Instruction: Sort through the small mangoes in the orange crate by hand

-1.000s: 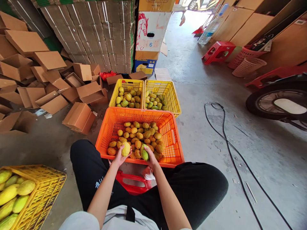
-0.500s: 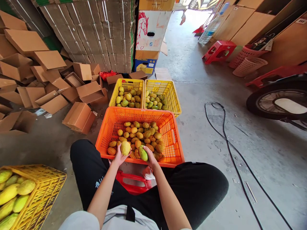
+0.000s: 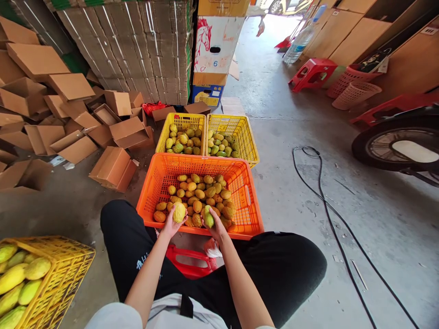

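An orange crate (image 3: 252, 212) full of yellow-orange mangoes stands on the floor right in front of my knees. My left hand (image 3: 170, 224) is closed round a pale yellow mango (image 3: 179, 212) at the crate's near edge. My right hand (image 3: 216, 226) grips a greener mango (image 3: 208, 219) just beside it, fingers wrapped round it. Both fruits hover over the near part of the crate. Two yellow crates (image 3: 200, 119) with greenish mangoes sit side by side behind the orange one.
A yellow crate (image 3: 65, 269) of large mangoes stands at my lower left. A red stool (image 3: 188, 262) is between my legs. Cardboard boxes (image 3: 113, 169) litter the left; stacked flat cartons (image 3: 137, 45) rise behind. A black cable (image 3: 325, 201) and a scooter wheel (image 3: 398, 146) lie right.
My right hand has turned the green mango and shifted it slightly. The left hand has tilted the yellow mango a little. The crates have stayed in place.
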The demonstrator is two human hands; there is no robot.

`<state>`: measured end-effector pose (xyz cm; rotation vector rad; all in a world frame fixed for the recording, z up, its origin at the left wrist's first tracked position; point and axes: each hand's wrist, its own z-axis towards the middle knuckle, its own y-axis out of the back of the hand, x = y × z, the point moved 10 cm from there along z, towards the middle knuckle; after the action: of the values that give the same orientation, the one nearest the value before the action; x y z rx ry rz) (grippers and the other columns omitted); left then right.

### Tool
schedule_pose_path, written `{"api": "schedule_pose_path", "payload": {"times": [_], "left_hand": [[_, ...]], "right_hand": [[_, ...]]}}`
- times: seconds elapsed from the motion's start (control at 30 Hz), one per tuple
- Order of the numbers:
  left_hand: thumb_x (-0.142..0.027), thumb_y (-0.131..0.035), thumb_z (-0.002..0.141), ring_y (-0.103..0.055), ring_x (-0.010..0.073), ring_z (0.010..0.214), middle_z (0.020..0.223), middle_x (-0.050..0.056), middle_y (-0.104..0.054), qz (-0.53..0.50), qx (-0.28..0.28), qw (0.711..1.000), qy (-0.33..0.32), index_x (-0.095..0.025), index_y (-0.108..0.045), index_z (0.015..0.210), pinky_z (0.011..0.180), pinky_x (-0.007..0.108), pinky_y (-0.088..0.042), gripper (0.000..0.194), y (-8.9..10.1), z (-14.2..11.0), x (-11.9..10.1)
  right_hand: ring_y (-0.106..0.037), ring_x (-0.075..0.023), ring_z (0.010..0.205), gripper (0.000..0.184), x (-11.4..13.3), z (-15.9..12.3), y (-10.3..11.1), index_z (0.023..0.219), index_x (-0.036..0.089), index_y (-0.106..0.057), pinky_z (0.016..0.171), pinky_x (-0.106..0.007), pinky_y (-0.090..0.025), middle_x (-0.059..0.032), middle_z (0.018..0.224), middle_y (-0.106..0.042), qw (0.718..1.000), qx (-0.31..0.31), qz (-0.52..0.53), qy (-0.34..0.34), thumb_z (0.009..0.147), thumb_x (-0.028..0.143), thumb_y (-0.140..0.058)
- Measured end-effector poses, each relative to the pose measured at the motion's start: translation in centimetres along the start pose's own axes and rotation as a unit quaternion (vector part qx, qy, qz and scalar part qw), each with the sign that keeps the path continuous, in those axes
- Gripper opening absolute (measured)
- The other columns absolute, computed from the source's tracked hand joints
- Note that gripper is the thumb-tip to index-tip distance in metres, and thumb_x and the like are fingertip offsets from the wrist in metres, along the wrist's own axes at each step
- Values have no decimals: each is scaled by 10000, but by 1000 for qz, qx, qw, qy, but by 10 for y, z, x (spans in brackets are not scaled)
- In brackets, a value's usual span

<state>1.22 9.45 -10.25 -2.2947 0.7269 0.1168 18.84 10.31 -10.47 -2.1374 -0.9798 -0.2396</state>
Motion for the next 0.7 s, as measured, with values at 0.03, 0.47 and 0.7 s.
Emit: {"api": "schedule_pose_path", "payload": {"times": [0.03,0.47,0.7], "left_hand": [[-365,-599,948,-728,201,816,936,112,-747,2,-1,1000,-5,-136,-597,1278,798,333,-587,401,0,0,-1],[-284,-618,914,-706,176,804,950,64,-753,6,-60,997,-48,-188,-645,1194,778,314,-578,298,14,2,-8],[-411,-495,1000,-722,205,783,913,100,-762,20,-18,1000,2,-140,-637,1258,691,307,-568,400,6,6,0]], "right_hand": [[-730,-193,751,340,0,0,2,877,222,-659,570,-254,-592,-3,797,-733,1000,-10,1,3,660,370,-874],[-749,-254,833,266,-8,6,-5,913,188,-701,653,-336,-640,-98,814,-760,996,39,48,-58,808,429,-667],[-744,-237,814,291,-3,10,-4,919,203,-702,719,-345,-645,-73,844,-766,998,48,28,-13,783,457,-744]]}}
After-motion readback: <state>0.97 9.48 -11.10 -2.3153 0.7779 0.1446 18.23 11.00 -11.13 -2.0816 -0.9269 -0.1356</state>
